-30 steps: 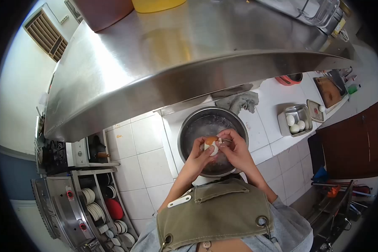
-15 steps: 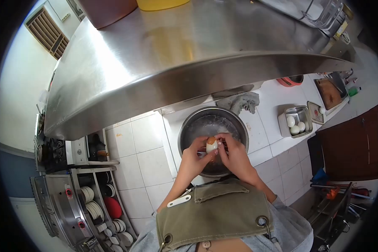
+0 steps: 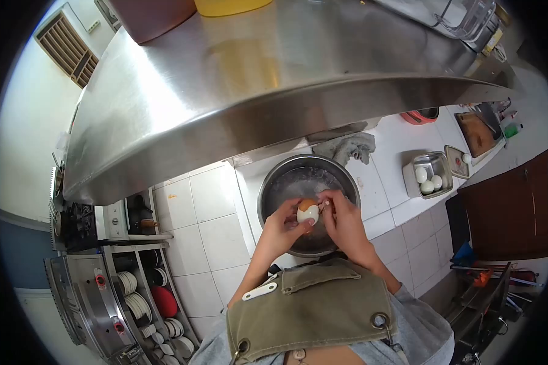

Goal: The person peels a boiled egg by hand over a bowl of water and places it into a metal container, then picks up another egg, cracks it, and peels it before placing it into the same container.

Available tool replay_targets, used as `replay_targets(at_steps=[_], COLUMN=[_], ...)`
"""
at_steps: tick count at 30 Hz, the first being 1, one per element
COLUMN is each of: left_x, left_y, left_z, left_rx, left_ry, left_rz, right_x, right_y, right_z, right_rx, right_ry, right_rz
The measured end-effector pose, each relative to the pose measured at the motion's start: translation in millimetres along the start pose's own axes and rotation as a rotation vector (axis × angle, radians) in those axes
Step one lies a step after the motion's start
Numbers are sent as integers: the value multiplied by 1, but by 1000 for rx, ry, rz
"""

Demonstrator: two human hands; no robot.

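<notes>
A partly peeled egg (image 3: 308, 213), white below with brown shell on top, is held in my left hand (image 3: 282, 227) between thumb and fingers. Just right of it, my right hand (image 3: 345, 225) is closed in a pinch on a small bit, seemingly shell. Both hands are over a large round metal bowl (image 3: 265, 182) holding water. Several white peeled eggs (image 3: 427, 187) lie in a square metal container (image 3: 445, 167) to the right. One more white egg (image 3: 466, 158) is on the container's lid (image 3: 456, 163).
Above the bowl hangs a wide steel shelf (image 3: 237, 121). A grey cloth (image 3: 347, 148) lies behind the bowl. Toward the right are a red pot (image 3: 419, 117) and a cutting board (image 3: 476, 134). Stacked plates (image 3: 137, 306) and a stove (image 3: 76, 225) are at the left.
My right hand has moved slightly right, away from the egg. More of the egg's brown shell top now shows between my hands.
</notes>
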State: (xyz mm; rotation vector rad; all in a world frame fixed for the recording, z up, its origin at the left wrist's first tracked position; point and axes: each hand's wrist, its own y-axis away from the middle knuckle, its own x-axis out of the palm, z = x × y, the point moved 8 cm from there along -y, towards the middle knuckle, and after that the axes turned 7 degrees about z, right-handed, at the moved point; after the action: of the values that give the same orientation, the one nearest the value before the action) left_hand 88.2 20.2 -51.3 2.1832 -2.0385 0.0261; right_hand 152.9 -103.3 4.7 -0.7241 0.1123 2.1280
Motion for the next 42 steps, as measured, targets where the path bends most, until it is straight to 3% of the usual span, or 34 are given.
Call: replay_targets(at_steps=[4,6,10,15,18,24,26,29,42], left_x=[0,-1,1,2,-1,3,6,5,3], left_y=[0,0,0,3,5,6,7,4,3], left_z=[2,2,0,-2,0,0,-11,-11,-21], left_rx=[-69,-75,-69,-72,-156,-113,25,2,65], left_ry=[53,93,162,223,216,86,-74,-162,-197], left_rz=[6,3,47,77,54,110,93,46,-3], right_x=[-6,0,1,8,3,6,4,1,-7], right_y=[-4,-4,-3,0,-2,-4,-5,-4,-5], right_z=[-4,-15,-10,-29,-24,-17,-14,-5,11], right_rx=[42,119,103,173,156,148,111,67,6], right_ry=[-102,-336,-291,-493,-438,-359,-316,-234,-92], right_rz=[29,91,159,188,177,211,185,147,34])
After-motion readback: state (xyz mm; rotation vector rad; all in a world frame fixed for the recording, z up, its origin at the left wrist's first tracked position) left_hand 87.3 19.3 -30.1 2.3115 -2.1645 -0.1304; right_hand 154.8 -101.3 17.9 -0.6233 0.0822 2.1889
